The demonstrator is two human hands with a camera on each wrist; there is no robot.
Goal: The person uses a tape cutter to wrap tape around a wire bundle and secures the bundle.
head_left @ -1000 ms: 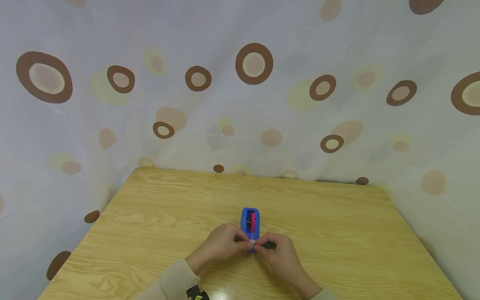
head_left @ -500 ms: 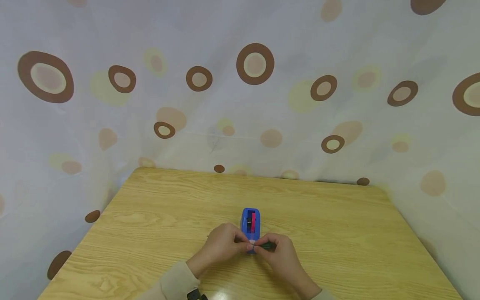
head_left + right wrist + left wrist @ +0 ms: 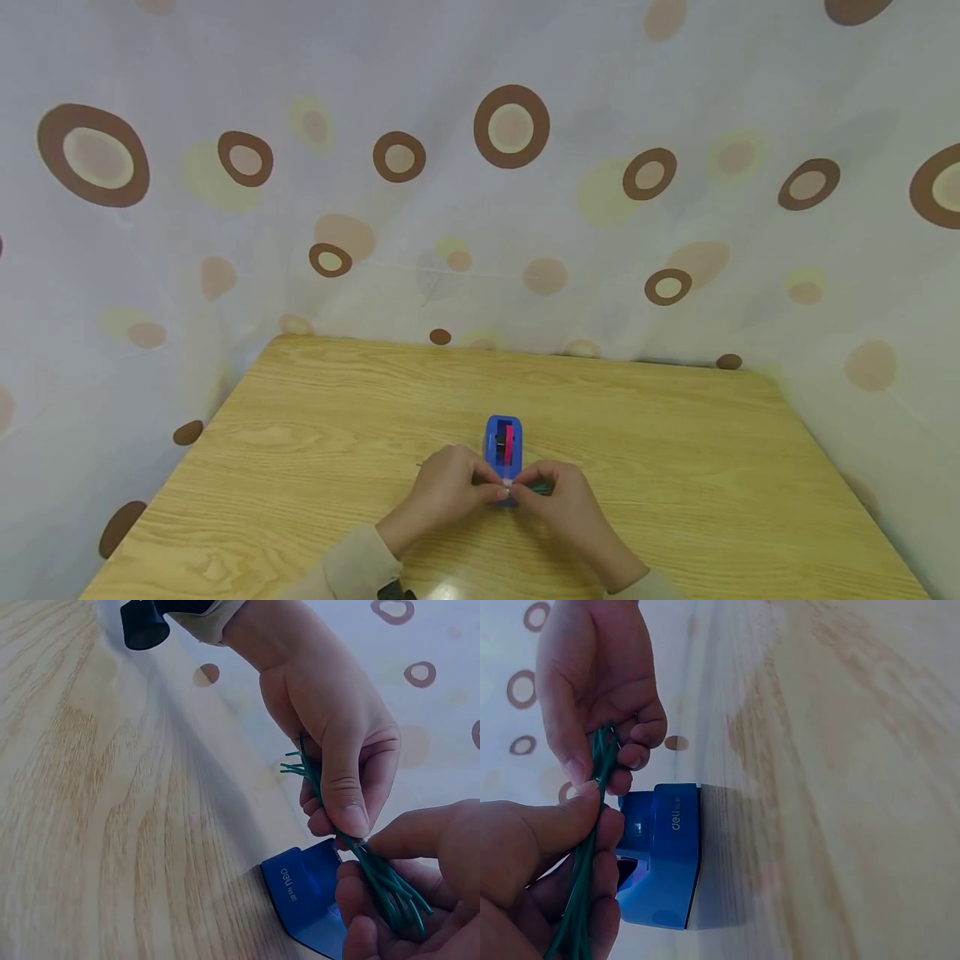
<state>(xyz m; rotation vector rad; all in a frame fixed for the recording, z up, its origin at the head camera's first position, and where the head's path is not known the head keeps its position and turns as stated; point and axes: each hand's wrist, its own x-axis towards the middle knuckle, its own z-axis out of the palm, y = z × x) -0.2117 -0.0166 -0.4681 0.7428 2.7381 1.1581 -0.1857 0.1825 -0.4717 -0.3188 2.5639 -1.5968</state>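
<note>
A bundle of thin green wires [image 3: 581, 892] runs through both hands. My left hand [image 3: 450, 487] pinches it between thumb and fingers, with loose wire ends [image 3: 292, 765] sticking out behind that hand in the right wrist view. The right hand [image 3: 566, 504] grips the other part, its thumb tip almost meeting the left thumb. Between the thumbs a small shiny patch [image 3: 360, 843], like clear tape, shows on the bundle. Just below and beyond the fingertips stands a blue tape dispenser [image 3: 492, 442] with a pinkish-red roll [image 3: 508, 446]; the fingertips overlap its near end in the head view.
The dispenser stands on a wood-grain table [image 3: 360, 400]. A pale curtain [image 3: 450, 208] with brown rings hangs behind and at both sides. A dark strap or device [image 3: 146, 624] is on the left wrist.
Both hands stay at the dispenser's near end with small finger movements. A thin wire end now shows left of the left hand. The right hand has risen very slightly.
</note>
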